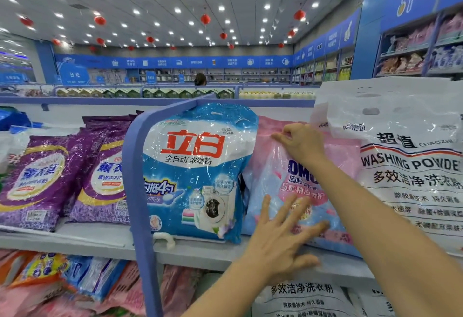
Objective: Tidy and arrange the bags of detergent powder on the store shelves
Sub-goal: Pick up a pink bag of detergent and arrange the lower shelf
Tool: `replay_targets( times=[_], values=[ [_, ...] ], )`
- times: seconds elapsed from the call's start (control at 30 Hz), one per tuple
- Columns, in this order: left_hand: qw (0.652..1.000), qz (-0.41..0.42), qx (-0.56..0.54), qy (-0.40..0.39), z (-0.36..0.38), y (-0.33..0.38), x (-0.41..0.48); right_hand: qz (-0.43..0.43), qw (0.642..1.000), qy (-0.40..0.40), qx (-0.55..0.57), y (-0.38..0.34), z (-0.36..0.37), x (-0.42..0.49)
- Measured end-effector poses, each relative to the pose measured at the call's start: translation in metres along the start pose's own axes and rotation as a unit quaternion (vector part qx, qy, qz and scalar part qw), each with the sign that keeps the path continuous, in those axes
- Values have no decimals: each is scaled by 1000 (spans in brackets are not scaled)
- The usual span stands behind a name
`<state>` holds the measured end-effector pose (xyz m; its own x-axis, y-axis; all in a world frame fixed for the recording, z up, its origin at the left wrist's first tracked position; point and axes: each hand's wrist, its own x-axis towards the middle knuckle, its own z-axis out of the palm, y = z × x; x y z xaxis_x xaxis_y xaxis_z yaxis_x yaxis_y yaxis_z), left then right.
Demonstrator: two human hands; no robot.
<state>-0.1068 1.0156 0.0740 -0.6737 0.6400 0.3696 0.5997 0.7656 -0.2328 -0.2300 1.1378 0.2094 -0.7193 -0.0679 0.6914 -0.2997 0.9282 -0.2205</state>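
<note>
Pink bag (269, 174) of detergent powder sits right of centre in the frame on the shelf (95, 240), squeezed between the blue bag (198, 166) and the big white bag (411, 166). Your right hand (302, 142) has a narrow grip, pinching the bag's top edge, likely to stop the floppy top from slumping. Your left hand (280, 236) lies flat on the lower front with fingers spread, holding nothing, probably to push the base back and square it. It looks tilted, so I judge it not yet settled. At the left of the frame, past the blue divider (136, 179), purple bags (37, 179) lean in a row.
</note>
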Motion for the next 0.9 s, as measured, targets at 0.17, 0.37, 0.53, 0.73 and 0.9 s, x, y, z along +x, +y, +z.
replay_targets(
  times=[0.17,0.37,0.53,0.73,0.9],
  values=[
    [999,-28,-6,25,7,-10,-1,-34,997,38,-51,-14,17,9],
    [995,-1,-92,26,2,-8,-2,-46,997,47,-46,-14,2,-6],
    [989,-30,-51,138,4,-10,-10,-31,984,170,43,1,-32,-100],
    [954,-135,-16,268,-4,-15,-65,35,994,-66,-74,0,-11,-184],
    [944,-198,-41,261,-11,-37,-108,31,977,-147,-149,8,-1,-186]
  ],
)
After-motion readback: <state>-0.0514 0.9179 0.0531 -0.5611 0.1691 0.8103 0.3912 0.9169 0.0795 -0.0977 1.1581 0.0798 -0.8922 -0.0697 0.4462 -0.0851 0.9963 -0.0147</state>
